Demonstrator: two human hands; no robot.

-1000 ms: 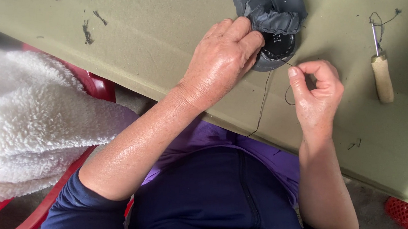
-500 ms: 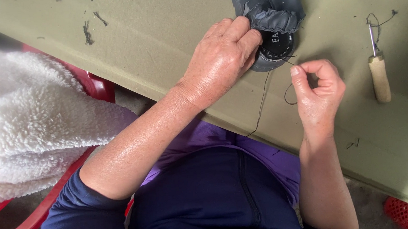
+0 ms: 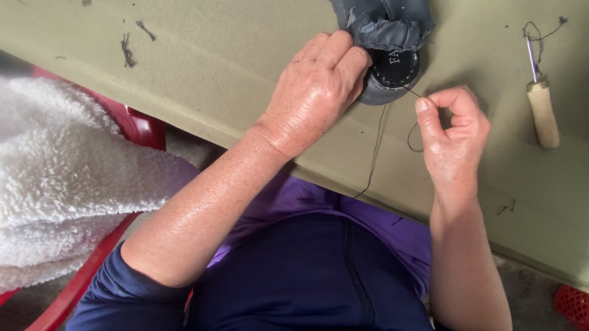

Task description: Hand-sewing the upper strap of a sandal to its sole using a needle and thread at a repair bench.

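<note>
While left hand (image 3: 313, 90) grips shoe (image 3: 381, 25), right hand (image 3: 453, 135) pinches thread (image 3: 377, 145).

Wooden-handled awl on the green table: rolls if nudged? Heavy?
The wooden-handled awl lies flat on the green table; its rounded handle would probably roll sideways if nudged. It looks light and rigid. The thin metal tip, with dark thread looped there, may snag.

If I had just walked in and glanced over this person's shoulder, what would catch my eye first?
Two bare hands at the edge of an olive-green table: the left hand presses down a dark grey shoe, while the right hand pinches a thin dark thread running from the shoe. To the right lies a wooden-handled awl, and on the far left fluffy white fleece is heaped in a red basket.
</note>
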